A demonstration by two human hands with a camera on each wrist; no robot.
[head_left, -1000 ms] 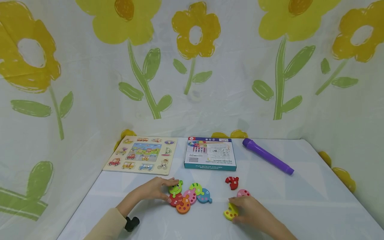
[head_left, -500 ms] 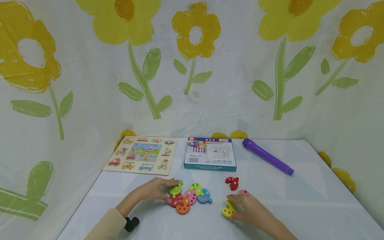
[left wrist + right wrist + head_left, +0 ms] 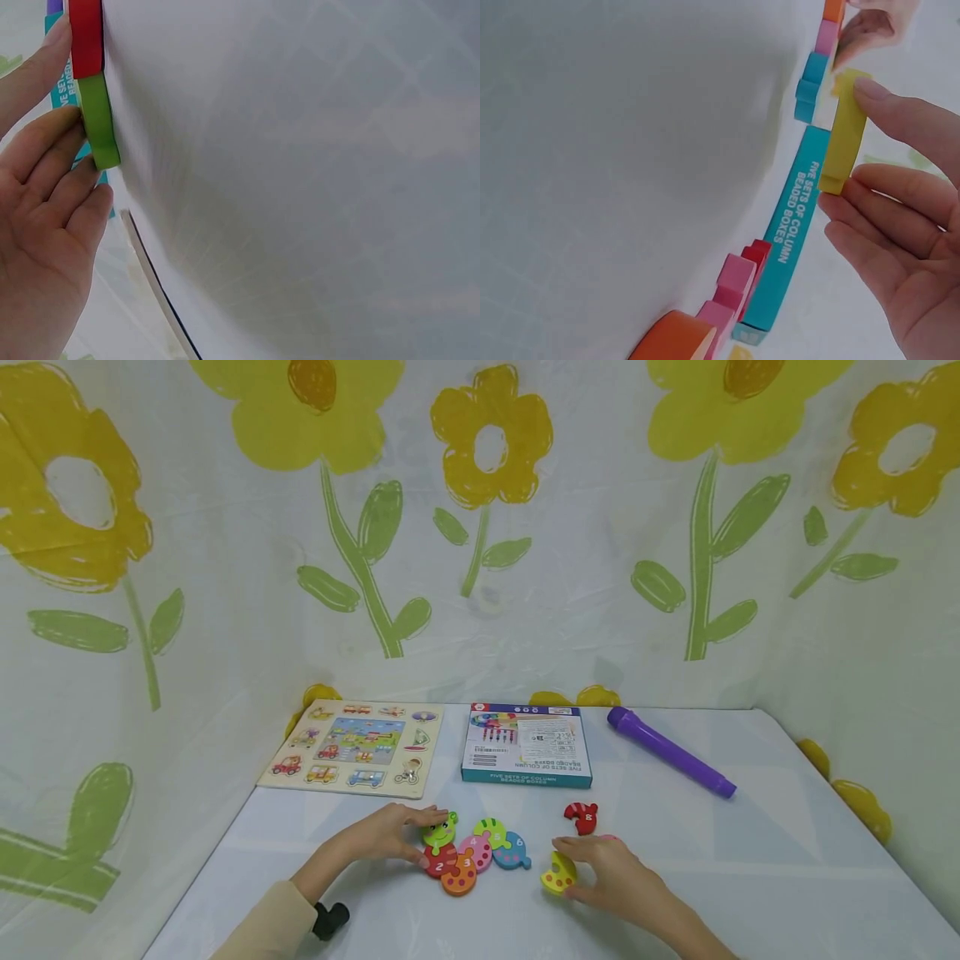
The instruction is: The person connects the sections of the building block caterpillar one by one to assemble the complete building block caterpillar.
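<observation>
A caterpillar number puzzle is joined from several wooden pieces: a green smiling head [image 3: 439,832], a red piece 2 [image 3: 438,862], then orange, pink, light green and a blue piece 6 [image 3: 512,851]. My left hand [image 3: 384,837] holds its head end, fingers on the green head and thumb against the red piece. My right hand [image 3: 617,878] pinches a yellow spotted puzzle piece [image 3: 557,875] between thumb and fingers, to the right of the blue piece and apart from it. In the right wrist view the yellow piece [image 3: 845,135] is raised off the table.
A loose red piece 8 [image 3: 582,817] lies beyond my right hand; a pink piece [image 3: 735,277] is mostly hidden behind that hand in the head view. Further back are a picture board [image 3: 352,747], a bead box [image 3: 525,752] and a purple stick [image 3: 670,752]. A black object [image 3: 330,921] sits near my left sleeve.
My right hand has moved left with the yellow piece, towards the blue piece, and covers more of the pink piece. The left hand stays in place on the caterpillar's head end.
</observation>
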